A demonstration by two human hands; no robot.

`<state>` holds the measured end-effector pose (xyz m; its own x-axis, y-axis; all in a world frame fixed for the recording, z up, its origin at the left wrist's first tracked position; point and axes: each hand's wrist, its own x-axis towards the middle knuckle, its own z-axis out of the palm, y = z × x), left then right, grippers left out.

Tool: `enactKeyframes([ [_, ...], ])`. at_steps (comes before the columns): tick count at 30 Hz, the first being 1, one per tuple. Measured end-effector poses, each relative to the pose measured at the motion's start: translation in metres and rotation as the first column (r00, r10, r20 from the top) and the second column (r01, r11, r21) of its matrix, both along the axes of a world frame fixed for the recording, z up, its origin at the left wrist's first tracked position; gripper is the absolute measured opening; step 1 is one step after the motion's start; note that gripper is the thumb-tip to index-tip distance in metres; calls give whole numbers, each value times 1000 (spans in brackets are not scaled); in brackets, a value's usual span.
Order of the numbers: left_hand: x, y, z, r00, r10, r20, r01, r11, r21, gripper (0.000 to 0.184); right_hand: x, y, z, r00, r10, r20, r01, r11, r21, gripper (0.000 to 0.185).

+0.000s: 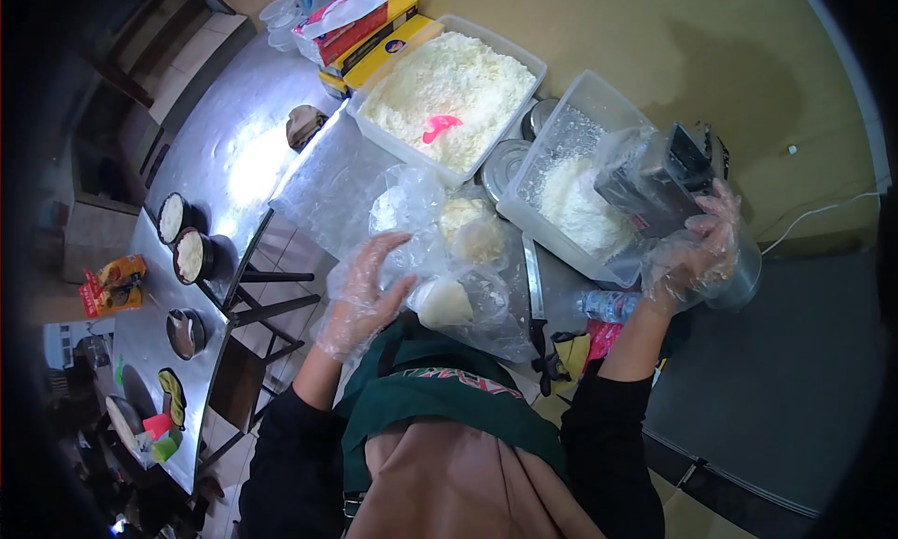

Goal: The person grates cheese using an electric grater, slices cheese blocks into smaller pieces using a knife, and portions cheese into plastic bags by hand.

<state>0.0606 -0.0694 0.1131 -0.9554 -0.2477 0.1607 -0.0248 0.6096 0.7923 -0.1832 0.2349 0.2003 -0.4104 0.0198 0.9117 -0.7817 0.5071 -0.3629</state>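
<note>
Brown cloth [458, 488] nearest, left hand [367, 291] spread and empty, right hand [700, 244] at plastic-covered box [645, 198], grip unclear; plastic bags [444, 303] already hold white stuff, tubs [404, 147] well stocked.

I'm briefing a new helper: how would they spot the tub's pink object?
On the metal table, beside the yellow boxes, stands a translucent tub heaped with pale flakes. The pink object lies on them, its bright colour standing out.

kitchen: powder tubs [561, 245], round pans [210, 260]

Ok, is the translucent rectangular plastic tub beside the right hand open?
The tub is open: no lid, white powder visible inside.
</note>
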Motion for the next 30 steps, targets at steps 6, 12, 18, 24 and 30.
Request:
enactKeyframes([
  [6, 3, 7, -36, 927, -260, 269, 243, 965, 94, 63, 3, -9, 25, 995, 94, 25, -91, 991, -103, 47],
  [12, 2, 6, -66, 801, -544, 251, 524, 839, 147, 58, -57, 47, 92, 921, 318, 226, -252, 927, -279, 33],
  [18, -3, 24, -115, 780, -625, 24, 621, 779, 89, 41, -128, 102, 131, 923, 188, 337, -128, 973, -192, 39],
  [24, -5, 27, -118, 816, -578, -18, 578, 813, 69, 21, -150, 108, 159, 901, -86, 424, 110, 993, -32, 46],
  [30, -2, 20, -102, 843, -538, -14, 538, 843, 2, 14, -135, 77, 209, 527, -847, -70, 565, 288, 773, 38],
])
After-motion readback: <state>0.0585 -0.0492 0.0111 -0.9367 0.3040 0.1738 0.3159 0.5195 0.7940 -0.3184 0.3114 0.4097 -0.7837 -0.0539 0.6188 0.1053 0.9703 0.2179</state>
